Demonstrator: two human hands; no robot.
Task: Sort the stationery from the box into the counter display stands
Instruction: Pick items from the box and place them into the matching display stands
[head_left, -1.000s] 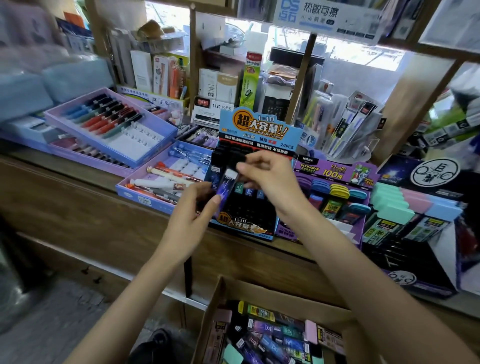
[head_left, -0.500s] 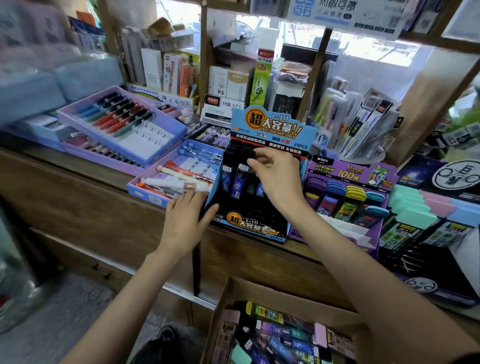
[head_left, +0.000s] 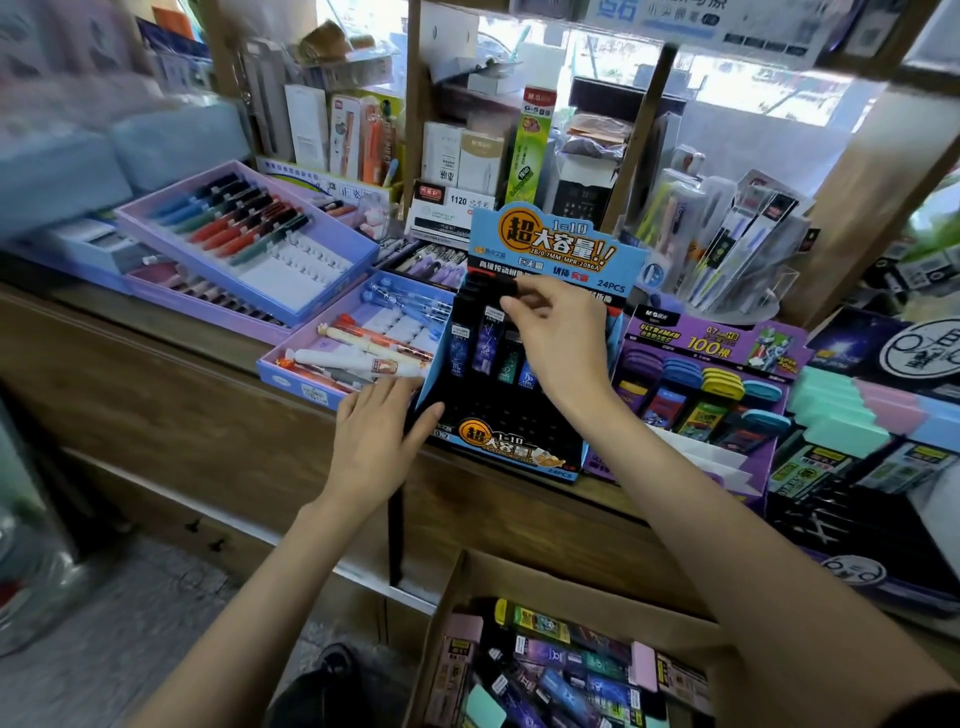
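The lead case (head_left: 488, 343) is now in the black-and-blue display stand (head_left: 511, 441). It stands upright in the far row beside three others, at the left end of the filled slots. A second ago both hands held it in the air in front of the stand, so this one has gone from carried to seated.

The right hand (head_left: 561, 338) has stayed on it. From here thumb and forefinger look pinched on the dark cap at the far end of the case, as if pressing it home or squaring it up, though I can't see whether it is fully down in its slot.

The left hand (head_left: 374, 436) has let go of the case and dropped to the stand's near-left corner. It lies flat there with straight fingers, holding nothing and steadying the cardboard.

Most of the stand's near rows are bare black slots. The box (head_left: 519, 571) on the floor, nearer than the bench (head_left: 156, 364), is full of similar cases, so I'd judge the sorting has a long way to go.

A blue pen tray (head_left: 291, 376) sits just left of the stand, touching or nearly so. A purple stand of refills (head_left: 701, 343) sits just to its right.
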